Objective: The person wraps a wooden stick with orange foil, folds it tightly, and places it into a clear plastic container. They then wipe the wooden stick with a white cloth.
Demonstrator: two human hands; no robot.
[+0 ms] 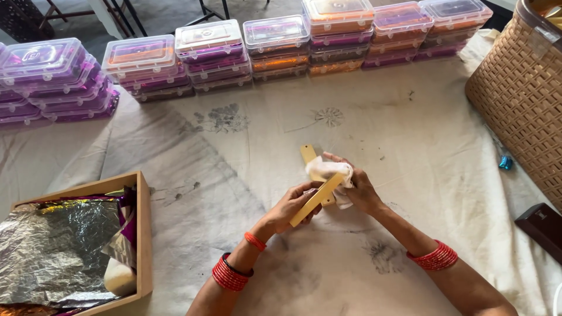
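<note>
My left hand point(291, 206) grips a flat yellow wooden strip point(317, 199) that slants up to the right. My right hand point(358, 188) holds a small white cloth point(331, 170) pressed against that strip. A second yellow wooden strip point(308, 154) lies under the cloth, its end pointing away from me; whether it is joined to the first I cannot tell. Both wrists wear red bangles. The hands work just above a stained white cloth covering the table point(246, 146).
Stacks of clear plastic boxes point(211, 55) with purple and orange contents line the far edge. A wooden tray point(143, 234) with crumpled foil point(52, 248) sits at the near left. A woven beige basket point(518, 99) stands at the right, a dark box point(541, 228) below it.
</note>
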